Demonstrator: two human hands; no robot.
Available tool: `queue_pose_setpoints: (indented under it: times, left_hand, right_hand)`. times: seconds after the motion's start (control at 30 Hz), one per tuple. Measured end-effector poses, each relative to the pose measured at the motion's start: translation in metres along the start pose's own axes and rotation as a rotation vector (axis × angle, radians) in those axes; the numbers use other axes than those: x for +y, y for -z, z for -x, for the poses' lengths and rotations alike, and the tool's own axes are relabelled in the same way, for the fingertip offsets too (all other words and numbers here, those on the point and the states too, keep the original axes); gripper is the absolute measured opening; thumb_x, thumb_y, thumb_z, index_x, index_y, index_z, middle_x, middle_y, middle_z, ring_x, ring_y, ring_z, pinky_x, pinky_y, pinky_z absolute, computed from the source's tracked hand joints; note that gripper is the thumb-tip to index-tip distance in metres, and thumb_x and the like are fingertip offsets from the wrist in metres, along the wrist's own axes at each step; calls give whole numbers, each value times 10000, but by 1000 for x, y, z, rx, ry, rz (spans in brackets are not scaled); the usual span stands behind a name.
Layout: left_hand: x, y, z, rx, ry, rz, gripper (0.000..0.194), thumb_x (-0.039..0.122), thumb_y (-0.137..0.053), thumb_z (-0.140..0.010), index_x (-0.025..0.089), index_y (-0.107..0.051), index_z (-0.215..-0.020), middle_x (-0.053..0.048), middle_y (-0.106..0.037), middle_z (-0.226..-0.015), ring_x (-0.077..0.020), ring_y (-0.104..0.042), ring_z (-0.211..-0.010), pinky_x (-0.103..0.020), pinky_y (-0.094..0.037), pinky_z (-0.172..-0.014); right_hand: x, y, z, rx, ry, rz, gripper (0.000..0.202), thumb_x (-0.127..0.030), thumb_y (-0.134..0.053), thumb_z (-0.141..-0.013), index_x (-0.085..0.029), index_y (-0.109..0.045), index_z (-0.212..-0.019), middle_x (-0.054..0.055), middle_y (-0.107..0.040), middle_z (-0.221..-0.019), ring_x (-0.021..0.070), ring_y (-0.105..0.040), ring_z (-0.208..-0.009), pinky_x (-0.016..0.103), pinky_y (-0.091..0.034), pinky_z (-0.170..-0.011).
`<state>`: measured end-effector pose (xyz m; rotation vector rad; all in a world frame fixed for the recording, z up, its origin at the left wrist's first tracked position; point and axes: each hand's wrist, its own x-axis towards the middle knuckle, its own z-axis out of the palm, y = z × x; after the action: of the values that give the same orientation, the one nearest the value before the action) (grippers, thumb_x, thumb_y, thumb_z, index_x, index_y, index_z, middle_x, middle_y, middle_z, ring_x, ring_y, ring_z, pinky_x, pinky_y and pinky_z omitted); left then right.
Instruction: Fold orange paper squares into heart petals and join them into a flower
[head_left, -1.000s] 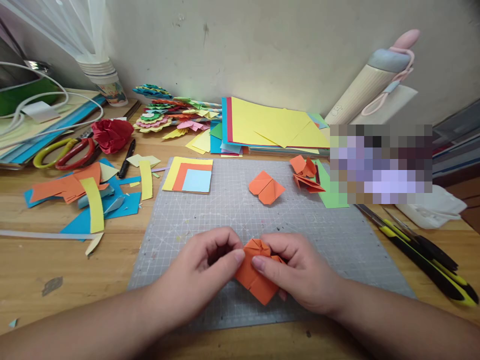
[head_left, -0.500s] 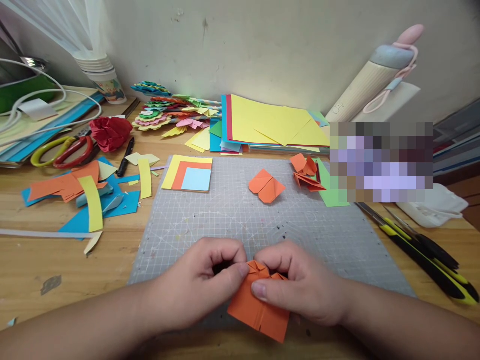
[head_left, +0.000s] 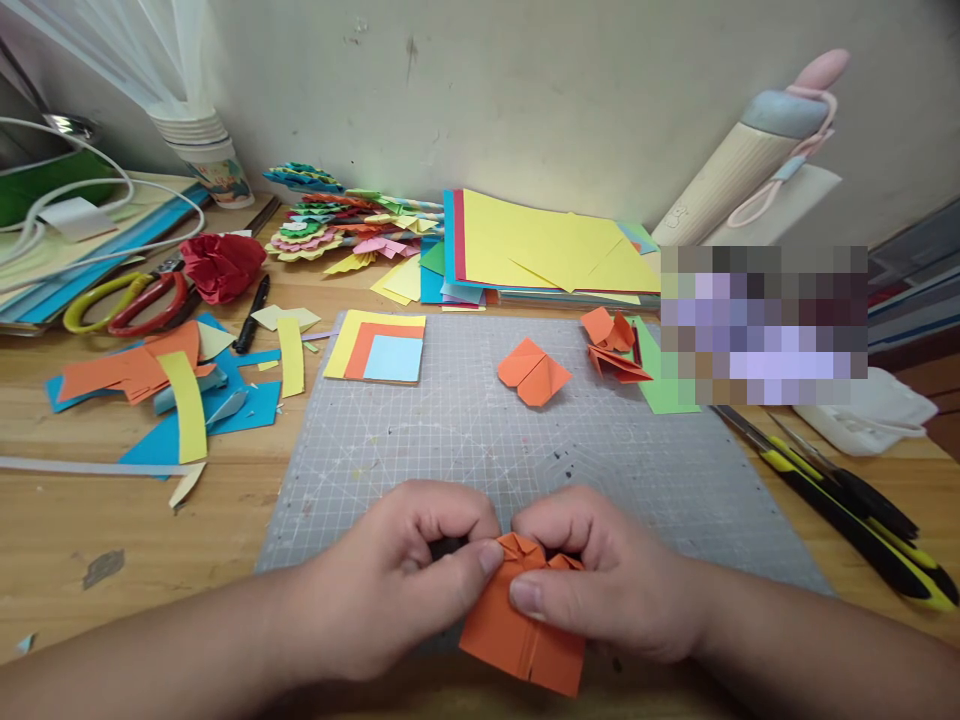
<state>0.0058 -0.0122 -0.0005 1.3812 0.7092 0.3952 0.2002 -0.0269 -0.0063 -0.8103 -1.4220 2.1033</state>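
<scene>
An orange folded paper (head_left: 499, 635) is held between both hands near the front edge of the mat. My left hand (head_left: 409, 575) pinches its upper left corner between thumb and bent forefinger. My right hand (head_left: 611, 575) grips the upper right part, the thumb lying flat across the paper's face. Small pleats and points show along the top edge, and a vertical crease runs down the lower half. The fingers behind the paper are hidden. Beyond the hands lies an orange paper heart (head_left: 534, 372) on the grey cutting mat (head_left: 450, 440).
Layered square papers (head_left: 394, 357) and more orange folded pieces (head_left: 616, 345) lie on the mat's far side. Paper scraps (head_left: 240, 405), scissors (head_left: 150, 300) and a red crumpled paper (head_left: 223, 268) are at left. A yellow-black utility knife (head_left: 847, 515) is at right. Coloured sheets (head_left: 555, 235) lie behind.
Both hands and the orange folded paper have shifted slightly down and to the right. The grip looks the same, and the things around have stayed in place.
</scene>
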Motion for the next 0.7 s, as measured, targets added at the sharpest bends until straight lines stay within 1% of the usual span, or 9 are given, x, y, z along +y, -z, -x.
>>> queue_pose_setpoints:
  times: [0.1, 0.17, 0.27, 0.37, 0.5, 0.6, 0.7]
  left_hand:
    - [0, 0, -1, -15, 6, 31, 311, 307, -465, -870, 189, -400, -589, 54, -318, -571, -106, -290, -545, -236, -248, -495]
    - [0, 1, -3, -12, 33, 66, 308, 328, -472, -874, 183, -432, -606, 55, -336, -577, -104, -294, -550, -231, -256, -504]
    - [-1, 5, -7, 69, 38, 114, 293, 350, -458, -889, 181, -460, -649, 54, -379, -601, -107, -324, -574, -226, -291, -542]
    - [0, 6, -8, 117, 19, 93, 257, 313, -455, -876, 185, -455, -654, 53, -392, -615, -110, -342, -592, -229, -303, -562]
    - [2, 3, -8, 155, 34, 4, 168, 262, -485, -807, 182, -461, -662, 52, -399, -622, -110, -348, -600, -237, -301, -565]
    - [1, 0, -10, 182, 33, -15, 159, 250, -485, -765, 186, -444, -626, 51, -383, -599, -114, -347, -593, -245, -298, -557]
    - [0, -1, -11, 192, 39, -10, 160, 242, -473, -748, 190, -433, -601, 51, -372, -582, -115, -339, -585, -250, -291, -549]
  right_hand:
    - [0, -1, 1, -13, 10, 1, 303, -267, -605, -809, -168, -421, -589, -74, -318, -546, 43, -250, -483, 160, -229, -411]
    - [2, 0, 1, 17, -2, -8, 285, -295, -602, -815, -167, -448, -612, -73, -350, -532, 39, -273, -458, 157, -234, -395]
    - [5, 3, 2, 107, -49, -34, 270, -364, -573, -843, -166, -497, -677, -68, -418, -493, 38, -314, -379, 154, -238, -338]
    - [7, 4, 1, 151, -51, -18, 282, -391, -552, -858, -163, -513, -696, -67, -428, -470, 41, -322, -344, 156, -242, -314]
    - [6, 1, 0, 213, -15, 108, 292, -343, -533, -859, -181, -450, -631, -69, -397, -484, 45, -325, -385, 164, -243, -342]
    - [4, -2, -1, 263, 64, 250, 325, -280, -523, -847, -195, -366, -575, -68, -367, -493, 51, -315, -432, 181, -237, -380]
    - [4, -4, -2, 266, 85, 311, 335, -261, -504, -851, -201, -332, -570, -70, -343, -491, 58, -304, -447, 197, -234, -399]
